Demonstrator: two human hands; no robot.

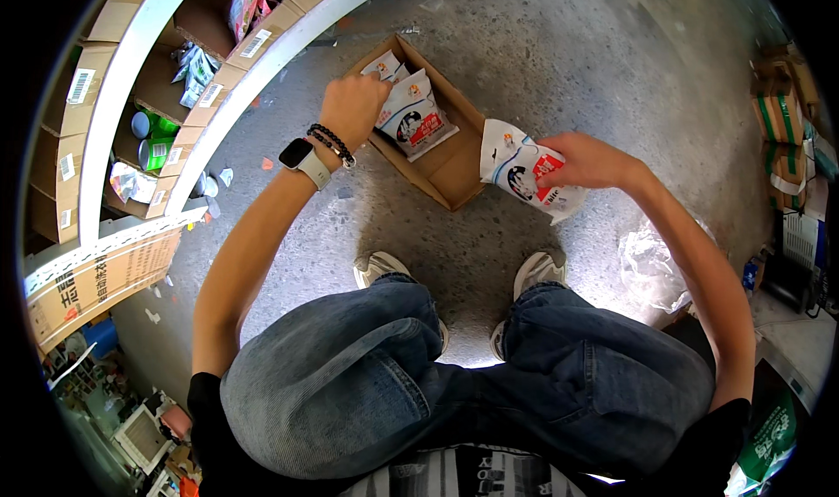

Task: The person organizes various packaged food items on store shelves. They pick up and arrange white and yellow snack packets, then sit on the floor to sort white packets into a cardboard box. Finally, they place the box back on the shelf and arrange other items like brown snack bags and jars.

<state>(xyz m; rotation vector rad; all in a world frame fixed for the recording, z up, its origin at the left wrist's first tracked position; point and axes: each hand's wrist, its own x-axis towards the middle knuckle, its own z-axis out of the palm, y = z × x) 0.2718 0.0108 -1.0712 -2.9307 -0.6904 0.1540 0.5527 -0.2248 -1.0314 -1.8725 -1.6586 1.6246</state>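
An open cardboard box (426,191) lies on the floor in front of my feet. White packets (420,121) with blue, black and red print stand at its far left end. My left hand (352,108) reaches over the box's left wall, fingers curled closed at the upper edge of these packets; its fingertips are partly hidden. A watch and dark beaded bracelet are on that wrist. My right hand (572,161) grips another such white packet (516,167) by its near right end. This packet is tilted, just off the box's right corner.
Shelving (175,86) with cardboard bins of packets and green cans curves along the left. A clear plastic bag (654,265) lies on the floor to the right. Strapped bundles (780,139) and other goods line the far right. A large carton (105,283) stands below the shelving.
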